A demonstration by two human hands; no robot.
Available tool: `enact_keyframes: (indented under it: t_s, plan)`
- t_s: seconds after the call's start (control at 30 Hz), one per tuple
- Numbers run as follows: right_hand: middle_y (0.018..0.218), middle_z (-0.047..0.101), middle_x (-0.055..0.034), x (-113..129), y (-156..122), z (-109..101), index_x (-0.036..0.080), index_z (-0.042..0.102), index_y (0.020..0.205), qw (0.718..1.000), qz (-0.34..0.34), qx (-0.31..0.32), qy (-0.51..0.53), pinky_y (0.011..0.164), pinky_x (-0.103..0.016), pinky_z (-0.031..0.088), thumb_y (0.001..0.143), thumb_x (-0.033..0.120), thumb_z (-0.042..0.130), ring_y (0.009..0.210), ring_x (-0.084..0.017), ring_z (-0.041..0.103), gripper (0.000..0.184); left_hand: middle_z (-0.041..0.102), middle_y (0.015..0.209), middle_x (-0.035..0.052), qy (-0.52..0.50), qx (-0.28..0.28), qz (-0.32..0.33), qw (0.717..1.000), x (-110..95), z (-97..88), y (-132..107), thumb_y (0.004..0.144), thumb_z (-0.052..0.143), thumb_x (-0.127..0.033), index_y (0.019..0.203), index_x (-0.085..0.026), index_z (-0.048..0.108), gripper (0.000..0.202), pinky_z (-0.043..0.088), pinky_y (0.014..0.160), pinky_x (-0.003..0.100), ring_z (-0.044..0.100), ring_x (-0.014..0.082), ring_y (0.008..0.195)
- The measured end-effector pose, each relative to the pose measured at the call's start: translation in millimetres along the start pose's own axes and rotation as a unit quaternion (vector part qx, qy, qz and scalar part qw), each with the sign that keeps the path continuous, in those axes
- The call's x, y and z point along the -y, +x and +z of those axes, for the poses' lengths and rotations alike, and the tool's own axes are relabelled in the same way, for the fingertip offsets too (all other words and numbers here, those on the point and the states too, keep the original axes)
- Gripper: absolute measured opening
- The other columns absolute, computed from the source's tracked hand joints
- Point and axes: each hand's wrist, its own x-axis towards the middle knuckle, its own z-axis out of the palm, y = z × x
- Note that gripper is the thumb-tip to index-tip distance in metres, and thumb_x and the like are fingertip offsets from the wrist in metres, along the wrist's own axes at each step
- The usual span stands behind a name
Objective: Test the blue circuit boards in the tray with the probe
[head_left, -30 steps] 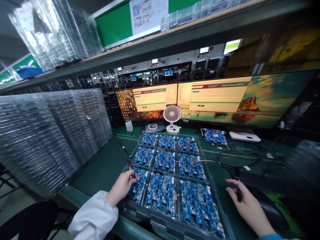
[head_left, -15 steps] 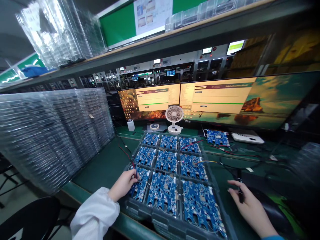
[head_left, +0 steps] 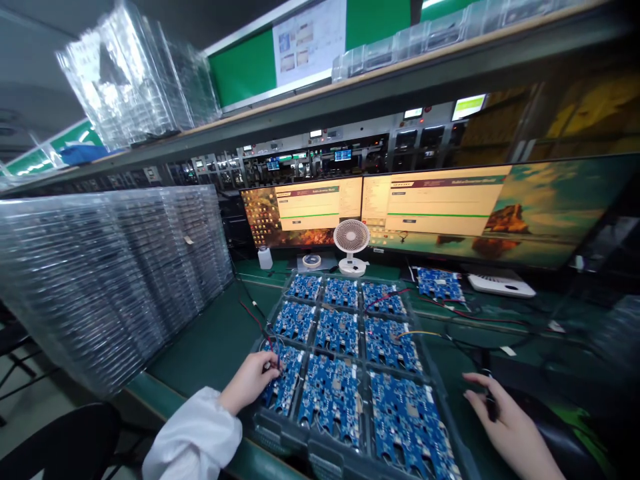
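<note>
A dark tray [head_left: 280, 437] with a grid of blue circuit boards [head_left: 340, 330] lies on the green bench in front of me. My left hand [head_left: 249, 381], in a white sleeve, pinches a thin cable connector at the near-left board [head_left: 283, 387]; red and blue wires run from it. My right hand [head_left: 505, 417] rests flat to the right of the tray, fingers spread over a dark object that I cannot make out. Red and yellow wires cross the boards in the middle and far rows.
Tall stacks of clear plastic trays [head_left: 100, 267] fill the left side of the bench. Two monitors [head_left: 430, 207] stand at the back with a small white fan [head_left: 351, 243] before them. A single blue board [head_left: 440, 283] and a white device [head_left: 503, 285] lie behind the tray. A shelf [head_left: 350, 87] runs overhead.
The view has tilted slightly, so everything sits lower in frame. Both hands stay where they were, the left at the near-left board, the right beside the tray.
</note>
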Motion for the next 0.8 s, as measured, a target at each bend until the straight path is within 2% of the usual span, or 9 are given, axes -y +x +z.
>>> enact_keyframes:
  t_s: [0.1, 0.17, 0.27, 0.33, 0.4, 0.47, 0.53, 0.67, 0.8]
  plan:
    - [0.065, 0.066, -0.0018, 1, 0, -1, 0.024, 0.064, 0.089, 1.0, -0.003, -0.008, -0.001, 0.057, -0.033, 0.053, 0.065, 0.06, 0.053, 0.058, -0.023, 0.065, 0.045, 0.072, 0.085, 0.0041, -0.082, -0.043, -0.037, 0.995, -3, -12.5, 0, 0.075, 0.059, -0.034, 0.093, -0.018, 0.068, 0.026, 0.047, 0.081, 0.03, 0.063, 0.0192, 0.082]
    - [0.064, 0.066, -0.0009, 0, 0, -1, 0.025, 0.064, 0.089, 1.0, -0.015, -0.012, -0.003, 0.055, -0.032, 0.052, 0.066, 0.058, 0.054, 0.055, -0.021, 0.063, 0.042, 0.073, 0.085, 0.0068, -0.223, -0.093, -0.08, 0.967, -4, -30.3, -5, 0.074, 0.059, -0.035, 0.097, -0.015, 0.069, 0.032, 0.049, 0.079, 0.031, 0.063, 0.0186, 0.078]
    - [0.065, 0.065, -0.0012, -3, 0, 0, 0.024, 0.064, 0.089, 0.999, -0.026, -0.016, -0.007, 0.054, -0.032, 0.051, 0.067, 0.057, 0.054, 0.055, -0.021, 0.062, 0.041, 0.074, 0.093, 0.0069, -0.458, -0.213, -0.077, 0.86, -5, -61.2, -16, 0.067, 0.067, -0.028, 0.103, -0.017, 0.066, 0.037, 0.052, 0.079, 0.03, 0.065, 0.0159, 0.079]
    - [0.067, 0.065, -0.0022, -4, 0, 0, 0.024, 0.064, 0.091, 1.0, -0.022, -0.012, -0.013, 0.055, -0.033, 0.051, 0.068, 0.058, 0.052, 0.057, -0.022, 0.063, 0.043, 0.073, 0.103, 0.004, -0.512, -0.305, -0.037, 0.802, -3, -74.0, -22, 0.063, 0.074, -0.026, 0.106, -0.024, 0.063, 0.044, 0.053, 0.085, 0.029, 0.066, 0.0154, 0.088]
    - [0.069, 0.066, -0.0029, -6, 0, 0, 0.024, 0.064, 0.093, 1.0, -0.016, -0.004, -0.017, 0.057, -0.033, 0.052, 0.069, 0.058, 0.052, 0.059, -0.023, 0.063, 0.044, 0.073, 0.105, 0.0034, -0.451, -0.344, -0.031, 0.823, 3, -74.7, -21, 0.063, 0.077, -0.03, 0.106, -0.025, 0.062, 0.046, 0.051, 0.091, 0.03, 0.066, 0.017, 0.098]
    - [0.07, 0.066, -0.0032, -8, -1, 1, 0.024, 0.064, 0.093, 1.0, -0.012, -0.003, -0.017, 0.059, -0.033, 0.053, 0.068, 0.059, 0.053, 0.062, -0.023, 0.065, 0.045, 0.074, 0.101, 0.0065, -0.333, -0.326, -0.067, 0.882, 13, -64.2, -14, 0.061, 0.077, -0.036, 0.1, -0.02, 0.066, 0.043, 0.05, 0.094, 0.033, 0.066, 0.0208, 0.1]
    - [0.069, 0.066, -0.0028, -10, -1, 1, 0.024, 0.065, 0.093, 1.0, -0.006, -0.005, -0.014, 0.058, -0.033, 0.053, 0.067, 0.061, 0.053, 0.06, -0.023, 0.064, 0.047, 0.075, 0.095, 0.0099, -0.24, -0.294, -0.108, 0.919, 23, -48.1, -1, 0.059, 0.075, -0.041, 0.091, -0.016, 0.068, 0.042, 0.05, 0.093, 0.037, 0.068, 0.0247, 0.095]
    - [0.067, 0.065, -0.0022, -11, -2, 0, 0.024, 0.065, 0.093, 1.0, 0.005, -0.003, -0.014, 0.053, -0.032, 0.052, 0.065, 0.063, 0.053, 0.055, -0.021, 0.062, 0.05, 0.075, 0.084, 0.0108, -0.194, -0.258, -0.146, 0.935, 37, -22.5, 26, 0.056, 0.071, -0.042, 0.087, -0.014, 0.068, 0.042, 0.055, 0.082, 0.039, 0.07, 0.0261, 0.081]
    - [0.067, 0.066, -0.0028, -6, -3, -1, 0.024, 0.065, 0.091, 1.0, 0.003, -0.008, -0.005, 0.055, -0.032, 0.053, 0.065, 0.062, 0.053, 0.058, -0.022, 0.064, 0.048, 0.075, 0.083, 0.0091, -0.159, -0.23, -0.124, 0.952, 36, -16.6, 39, 0.064, 0.063, -0.04, 0.088, -0.015, 0.069, 0.034, 0.055, 0.08, 0.036, 0.07, 0.0243, 0.081]
